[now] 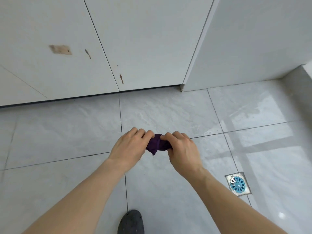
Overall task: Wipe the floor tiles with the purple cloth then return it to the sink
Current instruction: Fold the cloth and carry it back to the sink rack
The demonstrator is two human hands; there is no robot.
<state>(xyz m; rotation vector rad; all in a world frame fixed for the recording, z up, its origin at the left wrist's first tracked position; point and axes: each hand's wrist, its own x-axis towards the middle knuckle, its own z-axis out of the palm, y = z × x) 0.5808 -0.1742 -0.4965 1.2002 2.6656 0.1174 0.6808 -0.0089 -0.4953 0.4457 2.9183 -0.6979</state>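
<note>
**Purple cloth held bunched between two hands above the floor tiles**

The purple cloth (157,144) sits at the centre of the view, crumpled into a small dark wad, with a short corner hanging down at its 6 o'clock edge. It is held between both hands and lies above the floor rather than on it. The left hand (129,146) grips it from the 9 o'clock side, fingers curled closed over the cloth's upper left edge. The right hand (182,149) grips it from the 3 o'clock side, fingers likewise curled shut on the fabric, knuckles uppermost. The two hands stand close together, almost touching, with only the cloth showing between them. Both bare forearms run in from the lower corners of the frame.

Beneath lie the floor tiles (67,132), pale grey with dark grout lines; those toward 3 o'clock carry a glossy sheen and window-like reflections. A square floor drain (238,183) with a blue round grate is set at 4 o'clock from the cloth, well apart from it. A dark grey perforated shoe (131,222) shows at 6 o'clock by the bottom edge. White cabinet doors (67,39), marked with brown chips and stains, fill the upper frame from 10 to 12 o'clock, and a white wall panel (253,39) stands at 2 o'clock.
</note>
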